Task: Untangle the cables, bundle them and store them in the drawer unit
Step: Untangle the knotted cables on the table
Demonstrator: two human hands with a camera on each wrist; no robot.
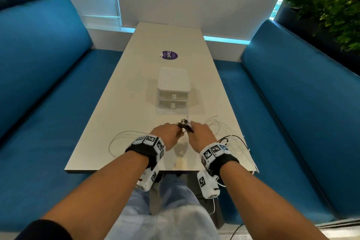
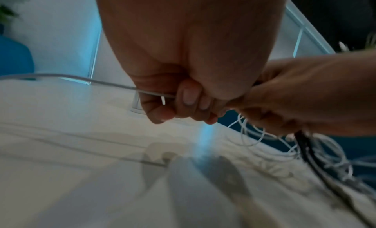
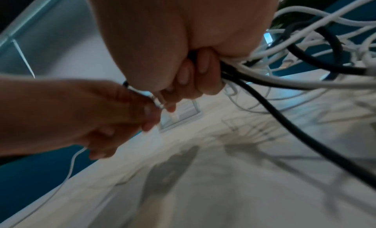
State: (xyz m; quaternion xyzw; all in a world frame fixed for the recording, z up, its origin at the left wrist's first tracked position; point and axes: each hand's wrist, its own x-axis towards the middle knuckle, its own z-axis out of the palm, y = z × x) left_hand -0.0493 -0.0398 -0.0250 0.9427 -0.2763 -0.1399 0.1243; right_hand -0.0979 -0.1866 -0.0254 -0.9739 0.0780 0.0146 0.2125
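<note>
A tangle of white and black cables [image 1: 224, 134] lies on the near part of the white table [image 1: 136, 87] and spills over its right edge. My left hand [image 1: 167, 134] grips a white cable [image 2: 81, 80] that loops away to the left. My right hand [image 1: 200, 134] grips a bunch of white and black cables [image 3: 264, 77] trailing to the right. Both hands meet above the table, at a knot of cable ends [image 1: 185, 122]. The white two-drawer unit [image 1: 173, 89] stands just beyond the hands, both drawers closed.
A purple round sticker [image 1: 168, 55] lies on the table behind the drawer unit. Blue benches [image 1: 48, 84] run along both sides of the table. Plants [image 1: 331, 9] stand at the back corners. A white cable loop [image 1: 120, 138] lies at the table's near left.
</note>
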